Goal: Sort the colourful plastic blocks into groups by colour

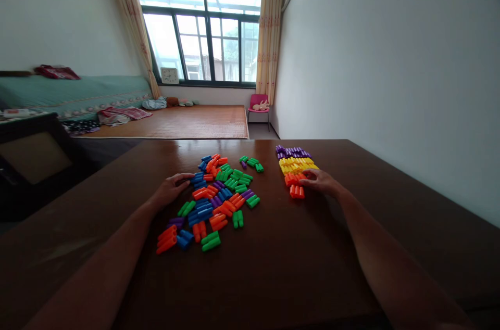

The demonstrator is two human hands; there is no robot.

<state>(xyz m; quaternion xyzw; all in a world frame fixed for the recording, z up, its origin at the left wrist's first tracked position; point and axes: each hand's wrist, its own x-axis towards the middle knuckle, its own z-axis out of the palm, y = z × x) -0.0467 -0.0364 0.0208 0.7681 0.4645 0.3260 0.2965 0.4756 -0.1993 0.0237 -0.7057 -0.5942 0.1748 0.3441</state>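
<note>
Plastic connector blocks shaped like joined tubes lie on the brown table. At the left edge of a mixed pile, my left hand has its thumb and fingers apart, the fingertips at a blue block. My right hand pinches the end of an orange block in front of a row of yellow blocks. Behind those lie purple blocks. One more orange block sits just nearer to me. The pile also holds green blocks and purple ones.
The dark brown table spreads out under both arms. A few green blocks and a purple one lie apart behind the pile. Past the table stand a bed, a pink chair and a dark cabinet. A white wall rises at right.
</note>
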